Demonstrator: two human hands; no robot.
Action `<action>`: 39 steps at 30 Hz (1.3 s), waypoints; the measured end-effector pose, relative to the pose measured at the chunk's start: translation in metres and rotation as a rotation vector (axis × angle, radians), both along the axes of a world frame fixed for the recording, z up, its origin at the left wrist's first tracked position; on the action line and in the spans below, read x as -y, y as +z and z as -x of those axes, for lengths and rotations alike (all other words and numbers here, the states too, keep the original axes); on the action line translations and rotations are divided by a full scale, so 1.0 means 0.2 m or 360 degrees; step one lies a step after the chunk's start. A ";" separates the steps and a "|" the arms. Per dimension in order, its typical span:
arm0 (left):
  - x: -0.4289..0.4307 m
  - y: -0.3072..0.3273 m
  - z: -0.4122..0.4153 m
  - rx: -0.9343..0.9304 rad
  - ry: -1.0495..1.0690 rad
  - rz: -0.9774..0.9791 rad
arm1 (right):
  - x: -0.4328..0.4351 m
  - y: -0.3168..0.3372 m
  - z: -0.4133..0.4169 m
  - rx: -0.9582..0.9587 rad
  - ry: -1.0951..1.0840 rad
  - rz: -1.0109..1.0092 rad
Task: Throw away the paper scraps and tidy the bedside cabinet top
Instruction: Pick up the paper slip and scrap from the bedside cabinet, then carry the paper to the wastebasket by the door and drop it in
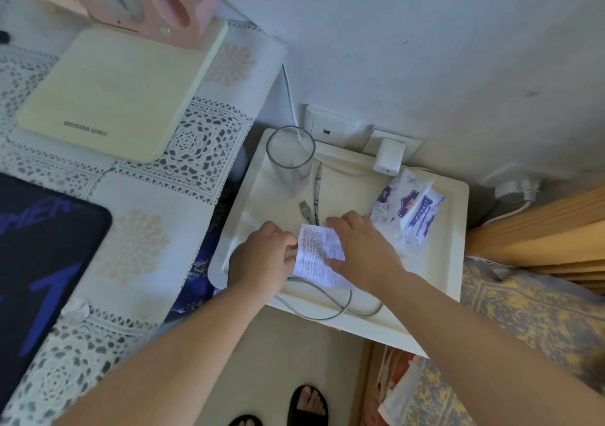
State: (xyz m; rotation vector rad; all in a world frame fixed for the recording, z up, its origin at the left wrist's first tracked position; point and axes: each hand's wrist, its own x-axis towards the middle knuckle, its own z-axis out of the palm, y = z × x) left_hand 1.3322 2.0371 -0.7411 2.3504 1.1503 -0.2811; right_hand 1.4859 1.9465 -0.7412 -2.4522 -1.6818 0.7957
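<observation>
A printed white paper slip [317, 255] lies on the cream bedside cabinet top [438, 261]. My left hand [262, 255] grips its left edge with curled fingers. My right hand [363, 248] presses on its right side, fingers spread over the paper. A grey USB cable [327, 301] runs under the slip and loops toward the cabinet's front edge, its plug [306, 209] just beyond the paper. A blue-and-white tissue packet [409, 212] rests to the right of my right hand.
An empty clear glass [289, 157] stands at the cabinet's back left. A white charger [388, 156] is plugged into the wall socket behind. A lace-covered table [147, 229] with a cream device and dark mat is left. A patterned bed [523, 311] lies right.
</observation>
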 end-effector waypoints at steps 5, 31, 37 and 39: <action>0.00 0.03 -0.01 0.0075 0.0152 0.0045 | 0.02 0.03 0.00 -0.0041 -0.0143 -0.0083; -0.14 1.67 0.54 0.1352 0.1051 -0.0228 | -0.17 1.73 0.15 -0.1345 -0.0534 -0.0834; -0.10 2.14 1.38 0.1338 0.1345 -0.0578 | -0.36 2.25 0.72 -0.1416 -0.0110 -0.0885; -0.03 2.26 1.67 0.1367 0.1509 -0.0592 | -0.40 2.38 0.98 -0.1456 0.0041 -0.0864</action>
